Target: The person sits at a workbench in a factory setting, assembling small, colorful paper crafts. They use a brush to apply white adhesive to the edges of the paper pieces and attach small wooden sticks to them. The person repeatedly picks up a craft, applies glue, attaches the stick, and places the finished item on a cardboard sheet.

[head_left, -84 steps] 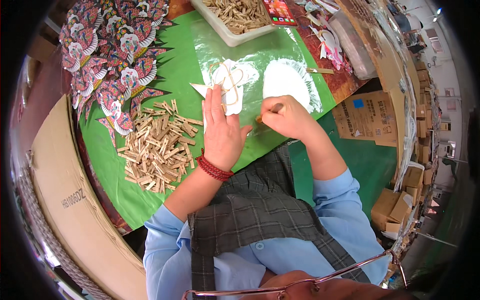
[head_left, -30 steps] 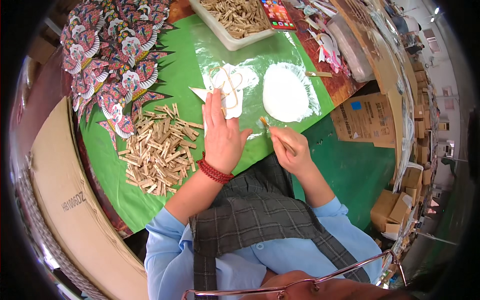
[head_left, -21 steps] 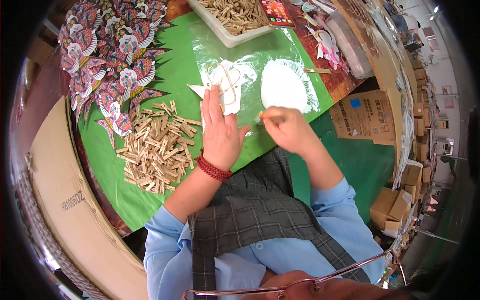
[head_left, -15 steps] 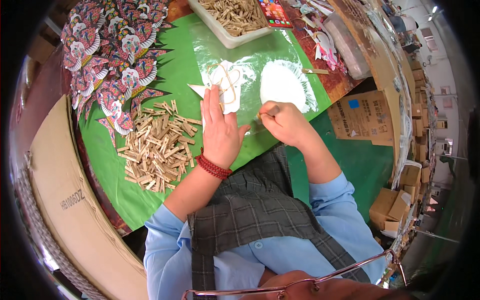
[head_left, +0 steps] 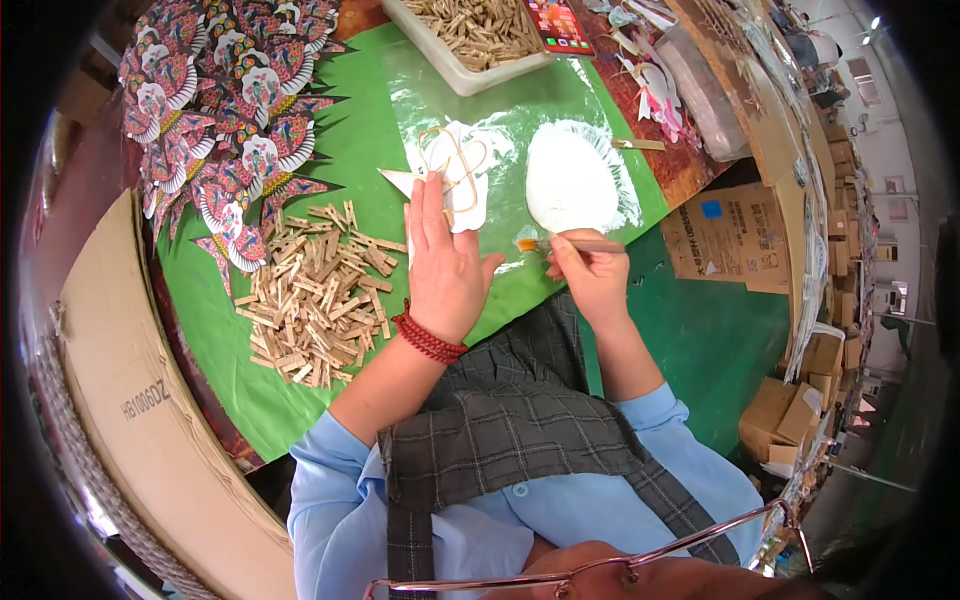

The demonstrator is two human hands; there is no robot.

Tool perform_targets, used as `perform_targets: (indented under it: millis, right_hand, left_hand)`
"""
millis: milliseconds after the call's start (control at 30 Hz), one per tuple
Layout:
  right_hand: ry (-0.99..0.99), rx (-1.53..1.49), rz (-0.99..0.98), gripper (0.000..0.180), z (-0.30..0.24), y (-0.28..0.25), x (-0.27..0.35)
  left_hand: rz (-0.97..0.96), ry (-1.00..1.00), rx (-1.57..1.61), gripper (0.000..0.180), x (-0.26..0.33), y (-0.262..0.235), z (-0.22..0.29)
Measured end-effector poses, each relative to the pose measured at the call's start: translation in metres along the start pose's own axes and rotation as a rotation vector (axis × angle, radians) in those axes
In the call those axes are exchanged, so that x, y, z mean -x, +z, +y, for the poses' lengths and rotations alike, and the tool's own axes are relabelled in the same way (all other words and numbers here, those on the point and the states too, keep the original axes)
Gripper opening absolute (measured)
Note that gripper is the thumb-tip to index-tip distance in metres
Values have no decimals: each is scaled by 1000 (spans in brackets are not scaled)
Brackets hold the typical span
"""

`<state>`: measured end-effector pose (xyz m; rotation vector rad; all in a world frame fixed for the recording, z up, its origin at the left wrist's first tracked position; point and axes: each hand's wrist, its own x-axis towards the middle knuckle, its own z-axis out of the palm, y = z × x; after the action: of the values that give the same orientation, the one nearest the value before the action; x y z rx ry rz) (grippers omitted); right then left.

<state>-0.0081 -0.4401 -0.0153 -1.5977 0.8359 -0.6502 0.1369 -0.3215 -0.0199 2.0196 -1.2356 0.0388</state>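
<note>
My left hand point(head_left: 447, 275) lies flat with fingers stretched out, pressing on a white cut-out point(head_left: 472, 210) with a pointed tip at its left. A thin tan bent frame point(head_left: 474, 178) of loops rests on that cut-out, just beyond my fingertips. In my right hand point(head_left: 597, 285) a small brush point(head_left: 588, 245) is pinched by its handle, its orange-tan bristles pointing left toward the cut-out. Beyond the brush, a white oval patch point(head_left: 570, 180), which looks like paste, spreads over a clear plastic sheet point(head_left: 505, 110). The brush tip appears apart from both the cut-out and the patch.
A heap of wooden clothespins point(head_left: 318, 295) lies left of my left hand on the green cloth point(head_left: 215, 345). Patterned winged cut-outs point(head_left: 235, 110) overlap at far left. A white tub point(head_left: 465, 82) of clothespins and a phone point(head_left: 560, 25) sit at the back; cardboard boxes point(head_left: 735, 235) stand right.
My right hand has rolled from a fist into a pinch and shifted slightly right and nearer me. The brush now lies sideways with its handle to the right. My left hand stays put.
</note>
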Motion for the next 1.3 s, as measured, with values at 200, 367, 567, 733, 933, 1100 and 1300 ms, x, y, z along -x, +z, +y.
perform_targets:
  millis: [200, 367, 567, 733, 933, 1100, 1300]
  right_hand:
    - [-469, 724, -266, 8, -22, 2, -2]
    - [-588, 633, -302, 15, -22, -7, -7]
    - [-83, 97, -123, 10, -17, -2, 3]
    - [-430, 429, -169, 4, -13, -1, -1]
    - [-119, 411, -245, 2, -36, 2, -18]
    - [-440, 541, -265, 7, -33, -1, -3]
    - [-341, 608, -317, 6, -32, 2, -15]
  left_hand:
    - [11, 2, 4, 69, 0, 1, -1]
    - [19, 2, -6, 79, 0, 0, 1]
    - [11, 5, 9, 89, 0, 1, 0]
    - [-9, -26, 25, 53, 0, 1, -1]
    - [0, -11, 10, 70, 0, 0, -1]
    - [4, -12, 28, 68, 1, 0, -2]
    - [9, -25, 37, 37, 0, 1, -2]
